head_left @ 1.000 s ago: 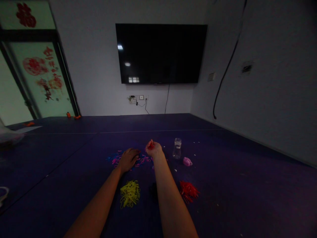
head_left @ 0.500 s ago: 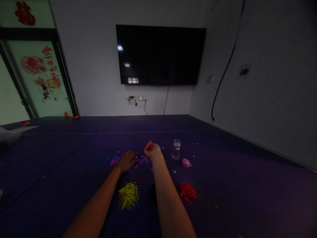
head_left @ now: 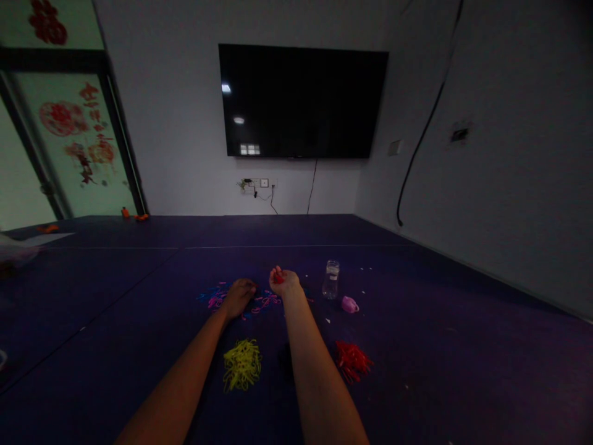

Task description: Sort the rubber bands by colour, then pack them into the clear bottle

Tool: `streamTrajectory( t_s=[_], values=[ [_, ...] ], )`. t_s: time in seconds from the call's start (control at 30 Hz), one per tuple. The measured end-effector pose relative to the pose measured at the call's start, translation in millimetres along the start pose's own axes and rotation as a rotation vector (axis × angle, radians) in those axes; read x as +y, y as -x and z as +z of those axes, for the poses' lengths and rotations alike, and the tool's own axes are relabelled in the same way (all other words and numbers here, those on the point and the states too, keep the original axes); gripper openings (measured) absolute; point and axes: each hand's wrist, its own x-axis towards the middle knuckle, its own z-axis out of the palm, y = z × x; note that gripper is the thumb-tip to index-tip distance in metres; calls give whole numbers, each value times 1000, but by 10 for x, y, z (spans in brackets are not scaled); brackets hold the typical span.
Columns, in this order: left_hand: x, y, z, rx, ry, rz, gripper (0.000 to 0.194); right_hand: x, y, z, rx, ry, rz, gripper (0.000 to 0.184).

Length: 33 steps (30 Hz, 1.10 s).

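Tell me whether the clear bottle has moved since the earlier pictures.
No. The clear bottle keeps its place below the right half of the television; only the view shifts slightly.

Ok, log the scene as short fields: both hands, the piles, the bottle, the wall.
Left hand: at scattered pink and blue bands; grip unclear
Right hand: cupped palm-up, holding red bits
Yellow pile: left of the right forearm
Red pile: right of that forearm
Dark patch: partly hidden by it; unclear
Clear bottle: upright, pink piece beside it
Wall: large dark screen
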Motion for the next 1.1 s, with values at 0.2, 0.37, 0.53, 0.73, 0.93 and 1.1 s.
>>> streamTrajectory(
  t_s=[0.2,0.37,0.53,0.73,0.93,1.1],
  values=[
    [31,-24,-94,117,60,-31,43,36,19,25,88,-38,150,29],
    [240,-66,-182,206,76,-14,40,132,41,59,67,-15,248,27],
    [501,-137,-178,191,94,152,34,193,55,124,8,-22,289,25],
    [341,-66,-186,308,-80,-58,40,93,99,123,21,-119,246,31],
    [210,30,-141,139,-182,-87,36,48,134,107,55,-191,217,32],
    [178,61,-46,24,-249,-97,35,38,144,128,64,-212,219,32]
  ],
)
